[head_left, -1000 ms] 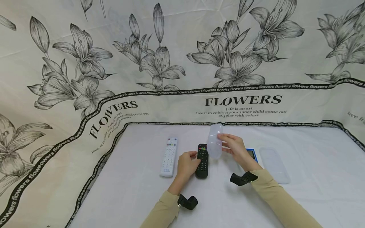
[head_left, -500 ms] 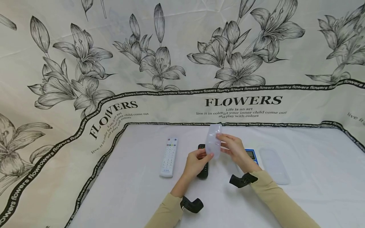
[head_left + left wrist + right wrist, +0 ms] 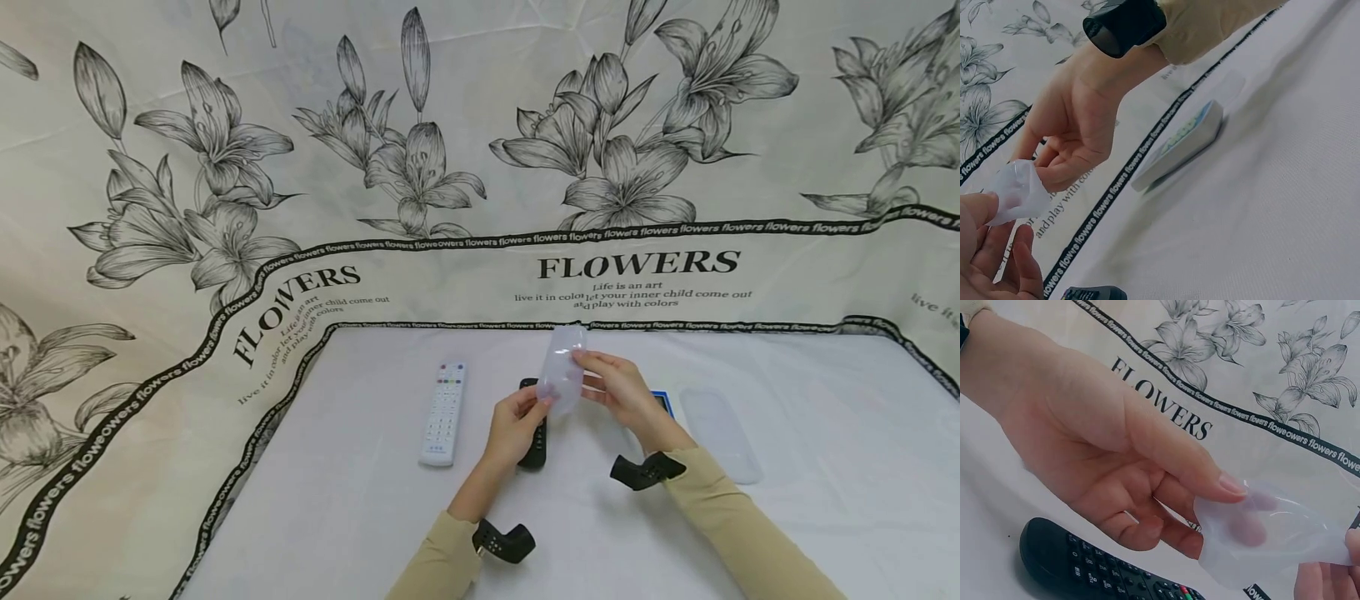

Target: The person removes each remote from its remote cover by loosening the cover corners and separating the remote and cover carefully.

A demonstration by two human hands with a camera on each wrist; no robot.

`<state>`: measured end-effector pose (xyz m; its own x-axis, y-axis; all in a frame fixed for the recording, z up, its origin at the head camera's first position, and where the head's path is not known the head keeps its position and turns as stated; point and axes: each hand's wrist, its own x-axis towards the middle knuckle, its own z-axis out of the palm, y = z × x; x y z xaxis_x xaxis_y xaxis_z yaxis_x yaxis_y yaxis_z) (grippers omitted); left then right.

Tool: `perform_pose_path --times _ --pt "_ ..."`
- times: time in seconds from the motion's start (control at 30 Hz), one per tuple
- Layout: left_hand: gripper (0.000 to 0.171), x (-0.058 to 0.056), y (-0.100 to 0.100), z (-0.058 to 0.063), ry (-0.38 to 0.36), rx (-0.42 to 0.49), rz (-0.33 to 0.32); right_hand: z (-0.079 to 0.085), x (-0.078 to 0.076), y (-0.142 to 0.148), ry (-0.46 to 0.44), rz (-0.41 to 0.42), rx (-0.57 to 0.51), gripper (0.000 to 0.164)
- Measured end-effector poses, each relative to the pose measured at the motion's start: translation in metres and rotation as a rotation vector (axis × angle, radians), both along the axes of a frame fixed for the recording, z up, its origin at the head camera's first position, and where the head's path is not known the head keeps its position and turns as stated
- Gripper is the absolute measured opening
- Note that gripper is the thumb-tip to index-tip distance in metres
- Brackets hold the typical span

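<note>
A translucent, soft sleeve-like cover point(image 3: 562, 367) is held up between both hands, above the table. My left hand point(image 3: 513, 429) pinches its lower left edge between thumb and fingers. On the opposite edge, my right hand point(image 3: 626, 396) pinches it higher up. The right wrist view shows the cover point(image 3: 1266, 540) stretched sideways, with fingertips showing through the film. Below my left hand lies a black remote control point(image 3: 534, 446), its upper part partly hidden by that hand and the cover.
A white remote control point(image 3: 444, 417) lies to the left. Behind my right forearm, a blue-edged device point(image 3: 663, 403) is mostly hidden. A second translucent cover point(image 3: 720, 437) lies flat at the right. Flower-printed cloth point(image 3: 420, 283) hangs behind the white table point(image 3: 337, 500).
My left hand has left the black remote control, moved up and right, and taken hold of the cover's lower edge. The cover now looks spread wider; my right hand keeps its grip.
</note>
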<state>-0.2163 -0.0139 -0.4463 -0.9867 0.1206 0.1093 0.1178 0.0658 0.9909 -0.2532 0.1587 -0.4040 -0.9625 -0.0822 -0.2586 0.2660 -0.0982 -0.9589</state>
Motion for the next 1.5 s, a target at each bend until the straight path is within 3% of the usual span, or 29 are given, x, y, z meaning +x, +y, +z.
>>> perform_pose_path --times 0.27,0.47,0.67,0.9,1.2,1.37,1.5 --pt "0.03 -0.0011 -0.0036 -0.001 0.025 0.077 -0.096 -0.0016 -0.0005 0.0041 -0.015 0.019 -0.122 0.005" --pt "0.032 -0.0022 -0.0046 -0.0029 0.004 0.112 -0.129 0.0003 0.0011 0.005 -0.016 0.043 -0.22 0.02" --pt "0.032 -0.0028 -0.0037 -0.0018 -0.042 0.184 -0.113 -0.0013 0.0005 0.0073 0.007 0.051 -0.251 0.004" --pt "0.037 -0.001 -0.0012 0.0 -0.041 0.301 -0.109 -0.0043 0.0011 0.0058 0.034 0.104 -0.274 0.009" --pt "0.035 0.0 0.0011 -0.0006 0.022 0.22 -0.116 0.0009 0.0032 0.0017 -0.049 0.063 -0.238 0.014" --pt "0.033 -0.0003 0.0018 -0.0007 0.015 0.217 -0.124 -0.0004 0.002 0.0025 -0.05 0.064 -0.24 0.022" --pt "0.032 -0.0008 0.0027 -0.0007 -0.003 0.237 -0.131 0.0013 0.0025 0.0026 -0.047 0.054 -0.255 0.014"
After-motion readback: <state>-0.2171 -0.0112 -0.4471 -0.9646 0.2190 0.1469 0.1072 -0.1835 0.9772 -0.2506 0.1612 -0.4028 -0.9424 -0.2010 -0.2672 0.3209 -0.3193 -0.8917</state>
